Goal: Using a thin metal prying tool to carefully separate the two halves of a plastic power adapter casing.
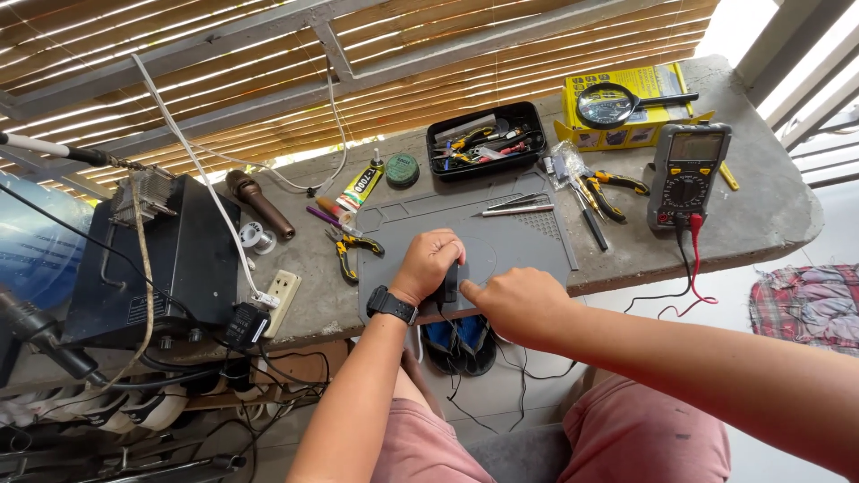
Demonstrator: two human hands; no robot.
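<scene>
My left hand point(428, 264), with a black watch on its wrist, grips a small black device point(452, 280) stood on edge on the grey work mat point(528, 241). Close beside it on the right, my right hand point(514, 304) is closed with its fingertips against the same device near the mat's front edge. Most of the device is hidden between the two hands.
On the concrete bench lie a black parts tray point(486, 139), a multimeter point(687, 174) with red and black leads, yellow-handled pliers point(608, 190), tweezers point(519, 208), a glue tube point(361, 185), a magnifier on a yellow box point(626, 107), a power strip point(279, 295) and a black box unit point(157, 259).
</scene>
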